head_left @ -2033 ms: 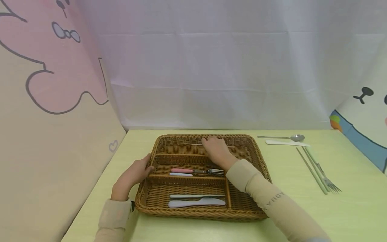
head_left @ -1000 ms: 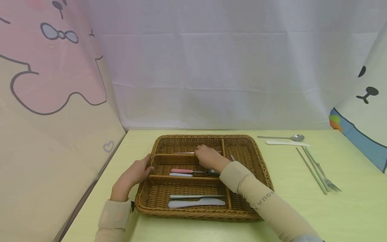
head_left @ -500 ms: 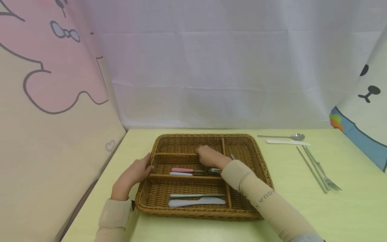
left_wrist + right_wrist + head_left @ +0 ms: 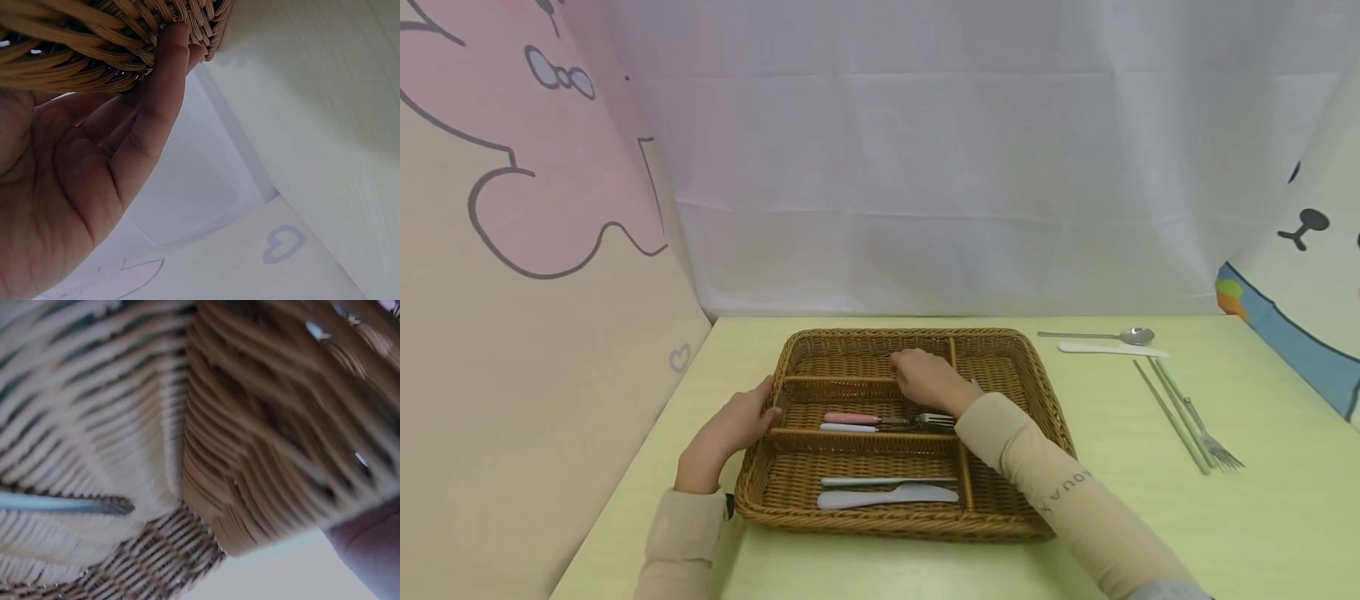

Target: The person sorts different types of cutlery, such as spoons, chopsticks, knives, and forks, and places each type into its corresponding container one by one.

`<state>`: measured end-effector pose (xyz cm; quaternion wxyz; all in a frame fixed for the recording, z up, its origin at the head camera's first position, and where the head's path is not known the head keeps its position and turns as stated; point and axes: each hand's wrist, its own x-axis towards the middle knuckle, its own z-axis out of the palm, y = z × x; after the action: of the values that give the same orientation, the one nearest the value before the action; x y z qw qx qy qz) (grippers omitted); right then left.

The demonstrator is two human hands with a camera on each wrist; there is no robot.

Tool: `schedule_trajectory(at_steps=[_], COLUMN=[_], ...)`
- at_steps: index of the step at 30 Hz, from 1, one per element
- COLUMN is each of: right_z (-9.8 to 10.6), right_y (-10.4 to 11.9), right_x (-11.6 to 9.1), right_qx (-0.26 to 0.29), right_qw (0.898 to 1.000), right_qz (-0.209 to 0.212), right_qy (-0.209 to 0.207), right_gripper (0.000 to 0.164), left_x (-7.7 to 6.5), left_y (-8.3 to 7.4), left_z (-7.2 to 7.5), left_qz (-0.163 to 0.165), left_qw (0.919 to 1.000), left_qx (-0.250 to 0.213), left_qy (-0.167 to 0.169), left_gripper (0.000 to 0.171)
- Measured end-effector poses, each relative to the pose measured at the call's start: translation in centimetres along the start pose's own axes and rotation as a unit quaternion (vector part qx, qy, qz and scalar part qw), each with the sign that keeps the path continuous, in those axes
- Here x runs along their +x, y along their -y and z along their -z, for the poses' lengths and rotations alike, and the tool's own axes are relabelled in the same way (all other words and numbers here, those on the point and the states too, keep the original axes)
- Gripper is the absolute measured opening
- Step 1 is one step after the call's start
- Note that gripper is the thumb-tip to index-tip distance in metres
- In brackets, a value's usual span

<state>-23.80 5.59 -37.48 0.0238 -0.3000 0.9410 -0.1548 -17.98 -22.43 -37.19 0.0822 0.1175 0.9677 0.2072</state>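
Note:
My left hand [image 4: 733, 425] grips the left rim of a brown wicker basket [image 4: 880, 527], thumb over the inside; in the left wrist view its fingers [image 4: 156, 106] press the outer wall. My right hand [image 4: 931, 381] reaches over a divider into the back left compartment, knuckles bent. Its fingertips are hidden, and I cannot tell whether they hold anything. Just below it, the middle compartment has a pink-handled utensil [image 4: 850, 418], a pale-handled one [image 4: 847, 428] and fork tines [image 4: 935, 421]. In the front compartment lie a white knife [image 4: 887, 497] and a thin pale-handled utensil [image 4: 865, 482].
On the table right of the basket lie a spoon [image 4: 1137, 336], a white knife [image 4: 1105, 348], green chopsticks [image 4: 1172, 421] and a green-handled fork [image 4: 1221, 451]. A utensil tip [image 4: 976, 385] shows in the basket's right compartment. Curtains stand behind and at both sides.
My right hand has lowered a thin stick-like utensil into the back left compartment, where it is now out of sight, then risen slightly. The left hand has stayed on the rim.

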Motion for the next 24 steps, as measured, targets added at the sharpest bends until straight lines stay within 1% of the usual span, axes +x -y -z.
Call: schedule_trajectory(at_steps=[9, 14, 20, 24], right_z=[1.7, 2.9, 4.7, 5.6], right_y=[-0.8, -1.4, -2.7, -4.2], right_x=[-0.5, -1.0, -2.1, -3.1], right_qx=[-0.026, -0.04, -0.043, -0.035], right_qw=[0.999, 0.997, 0.994, 0.992], right_qz=[0.002, -0.006, -0.036, -0.058], right_qy=[-0.041, -0.069, -0.093, -0.106], right_gripper=[0.019, 0.015, 0.014, 0.018], left_x=[0.1, 0.1, 0.1, 0.1], left_y=[-0.1, -0.1, -0.1, -0.1], left_z=[0.3, 0.4, 0.5, 0.6], left_qz=[0.003, 0.0, -0.002, 0.001], left_qw=[1.0, 1.0, 0.9999, 0.9999], left_qx=[-0.001, -0.003, -0.007, -0.007], left_qy=[0.007, 0.007, 0.008, 0.012], left_gripper=[0.06, 0.06, 0.06, 0.06])
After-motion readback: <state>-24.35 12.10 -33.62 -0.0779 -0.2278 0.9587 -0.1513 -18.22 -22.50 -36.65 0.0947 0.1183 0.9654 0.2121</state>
